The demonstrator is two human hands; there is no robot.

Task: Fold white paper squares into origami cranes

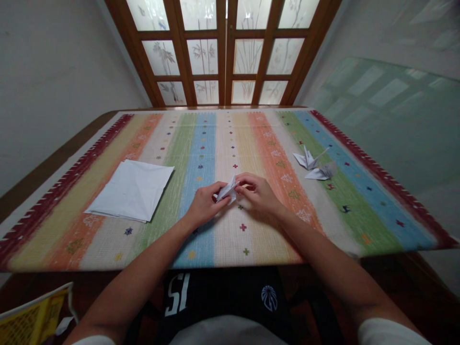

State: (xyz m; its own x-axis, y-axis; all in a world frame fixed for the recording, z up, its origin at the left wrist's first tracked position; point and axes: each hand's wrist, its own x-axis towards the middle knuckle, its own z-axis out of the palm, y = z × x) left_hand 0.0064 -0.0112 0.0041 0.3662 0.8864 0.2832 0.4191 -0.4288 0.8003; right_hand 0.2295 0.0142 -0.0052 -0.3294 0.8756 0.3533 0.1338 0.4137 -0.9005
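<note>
Between my two hands, just above the middle of the striped tablecloth (201, 239), is a small folded white paper piece (227, 190) with pointed ends. My left hand (207, 203) grips its left side between thumb and fingers. On the other side my right hand (257, 191) pinches the paper near its upper right point, fingers curled. Parts of the folds are hidden behind my fingertips.
A stack of white square paper sheets (132, 189) lies to the left. Two folded paper cranes (307, 158) rest on the right. Beyond the table are wooden doors with glass panes (203, 56). A yellow basket (34, 318) stands below at lower left.
</note>
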